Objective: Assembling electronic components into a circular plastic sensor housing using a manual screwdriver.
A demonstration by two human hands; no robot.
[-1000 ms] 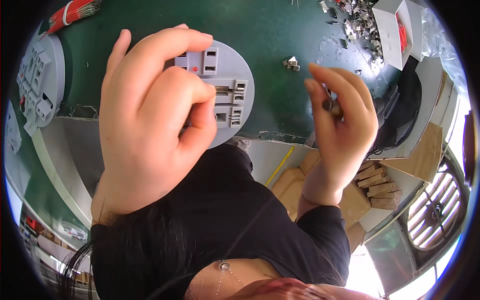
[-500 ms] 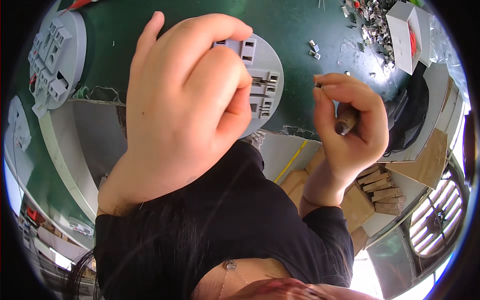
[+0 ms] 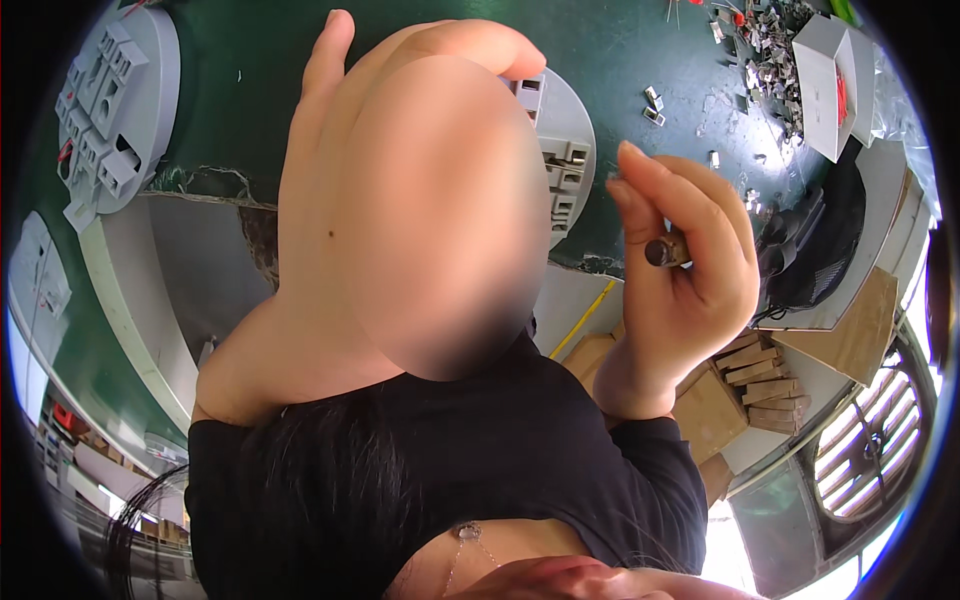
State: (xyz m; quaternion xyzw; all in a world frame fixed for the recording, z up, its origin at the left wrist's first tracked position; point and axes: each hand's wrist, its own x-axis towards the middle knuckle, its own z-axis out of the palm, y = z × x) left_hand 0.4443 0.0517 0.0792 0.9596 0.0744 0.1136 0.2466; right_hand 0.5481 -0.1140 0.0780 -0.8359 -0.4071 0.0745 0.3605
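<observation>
A dark green desk (image 3: 640,60) is filling the upper field, its covering fraying along the near edge. Wooden blocks (image 3: 755,375) are lying stacked on the floor at lower right. Daylight is entering through a slatted window (image 3: 870,450) beside them.

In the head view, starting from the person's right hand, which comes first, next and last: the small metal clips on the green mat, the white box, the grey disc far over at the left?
From the right hand:
1. Small metal clips, on the green mat just above the hand.
2. White box, up at the top right.
3. Grey disc, far off at the top left.
</observation>
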